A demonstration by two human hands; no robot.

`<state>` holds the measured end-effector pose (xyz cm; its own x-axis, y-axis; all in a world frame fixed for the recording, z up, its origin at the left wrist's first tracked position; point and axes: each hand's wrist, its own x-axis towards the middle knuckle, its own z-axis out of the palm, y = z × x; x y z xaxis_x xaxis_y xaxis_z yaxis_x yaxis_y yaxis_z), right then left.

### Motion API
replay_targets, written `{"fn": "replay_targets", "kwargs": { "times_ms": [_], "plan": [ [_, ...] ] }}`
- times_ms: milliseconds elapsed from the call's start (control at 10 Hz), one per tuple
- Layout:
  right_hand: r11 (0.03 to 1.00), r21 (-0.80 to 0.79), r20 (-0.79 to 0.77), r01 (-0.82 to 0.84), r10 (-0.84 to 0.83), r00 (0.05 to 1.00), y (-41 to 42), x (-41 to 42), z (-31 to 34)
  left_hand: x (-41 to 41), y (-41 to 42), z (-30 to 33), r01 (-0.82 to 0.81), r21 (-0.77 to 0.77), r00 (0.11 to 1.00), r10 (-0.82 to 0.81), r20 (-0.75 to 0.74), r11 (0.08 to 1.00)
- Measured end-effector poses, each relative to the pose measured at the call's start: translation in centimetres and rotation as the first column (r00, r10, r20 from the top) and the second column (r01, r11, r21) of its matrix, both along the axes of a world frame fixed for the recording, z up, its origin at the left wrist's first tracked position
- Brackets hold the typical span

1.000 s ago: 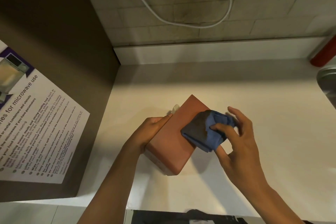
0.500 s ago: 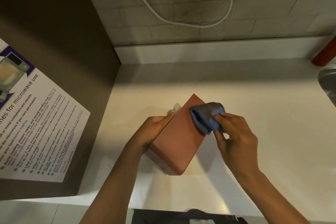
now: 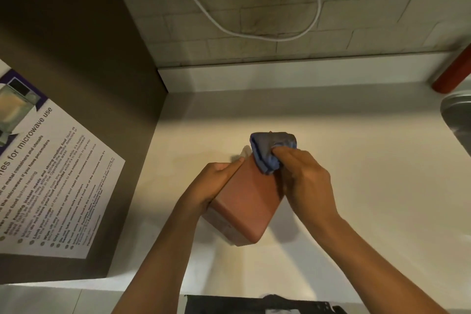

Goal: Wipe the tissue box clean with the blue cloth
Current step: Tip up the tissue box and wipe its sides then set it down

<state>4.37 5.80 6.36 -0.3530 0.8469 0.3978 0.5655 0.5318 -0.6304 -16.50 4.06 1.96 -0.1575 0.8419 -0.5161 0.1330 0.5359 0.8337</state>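
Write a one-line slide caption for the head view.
Left hand steadies the reddish tissue box on the counter while the right hand presses the blue cloth against its far end.

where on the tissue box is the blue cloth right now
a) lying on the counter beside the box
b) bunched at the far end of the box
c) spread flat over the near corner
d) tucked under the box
b: the right hand holds the blue cloth bunched against the far end of the tissue box, while the left hand grips the box's left side.
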Motion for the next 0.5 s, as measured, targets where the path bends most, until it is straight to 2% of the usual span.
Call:
{"fn": "replay_targets", "kwargs": {
  "times_ms": [100, 200, 300, 400, 500],
  "plan": [
    [0.999, 0.035, 0.114, -0.029, 0.024, 0.993, -0.5, -0.4, -0.6, -0.1, -0.2, 0.0, -0.047, -0.01, 0.998, 0.047, 0.049, 0.999],
    [0.985, 0.113, 0.108, -0.132, 0.12, 0.987, -3.1, -1.2, -1.0, 0.0, -0.6, -0.2, -0.021, 0.016, 1.0, 0.02, 0.019, 1.0],
    [0.994, 0.061, 0.063, -0.089, 0.085, 0.994, 0.1, -0.9, -0.6, 0.1, -0.7, 0.3, -0.067, -0.01, 0.994, 0.068, 0.09, 0.998],
    [0.997, 0.065, 0.022, 0.036, -0.038, 0.999, 1.5, 0.3, -1.1, 0.1, -0.5, 0.5, -0.012, 0.024, 1.0, 0.012, -0.004, 1.0],
    [0.988, 0.156, 0.015, -0.016, 0.014, 1.0, -0.9, 0.6, -2.3, 0.7, -0.1, -0.4, -0.047, -0.015, 0.999, 0.047, -0.022, 0.999]
  ]
}}
